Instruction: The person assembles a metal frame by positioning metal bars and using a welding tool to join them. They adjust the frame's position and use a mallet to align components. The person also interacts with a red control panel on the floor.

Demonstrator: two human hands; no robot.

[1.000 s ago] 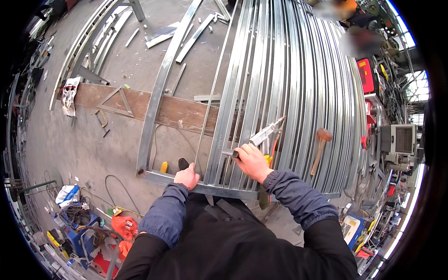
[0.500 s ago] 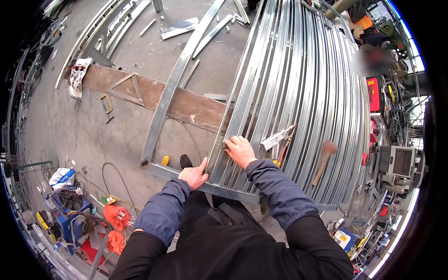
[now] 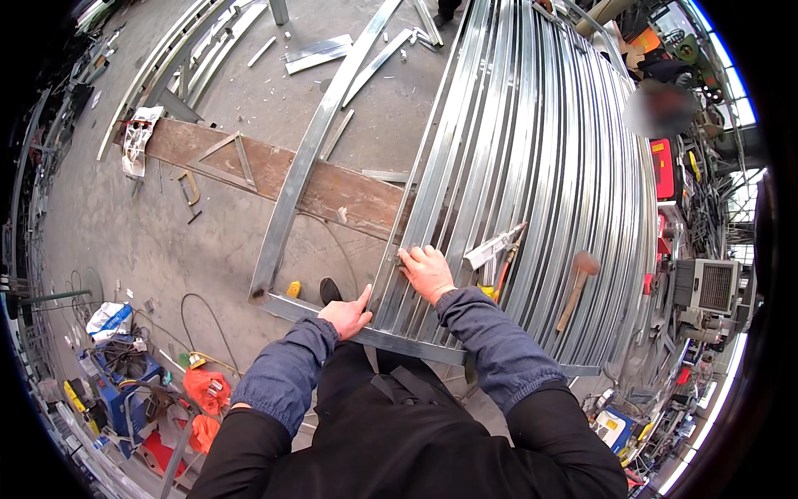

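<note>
Metal bars (image 3: pixel 532 158) lie side by side in a silvery frame, running away from me. My right hand (image 3: pixel 426 273) is closed over the leftmost thin metal bar (image 3: pixel 420 179), thumb and fingertips against it. To its left, my left hand (image 3: pixel 342 318) rests at the front rail (image 3: pixel 399 342) beside the near end of that bar. Its index finger points forward, apart from the thumb; its other fingers are mostly hidden. On the bars right of my right hand are a short metal piece (image 3: pixel 494 248), a red-and-yellow tool (image 3: pixel 504 270) partly beneath it, and a wooden-handled hammer (image 3: pixel 573 295).
The frame's left side rail (image 3: pixel 287 195) crosses a long brown plate (image 3: pixel 349 195) on the floor. A triangular metal piece (image 3: pixel 241 162) and a clamp (image 3: pixel 191 191) lie farther left. Cables and a blue machine (image 3: pixel 125 391) stand at lower left; a red case (image 3: pixel 662 170) is right.
Both hands keep nearly the same place and pose. The view has shifted slightly; the bars and tools stay where they were.
</note>
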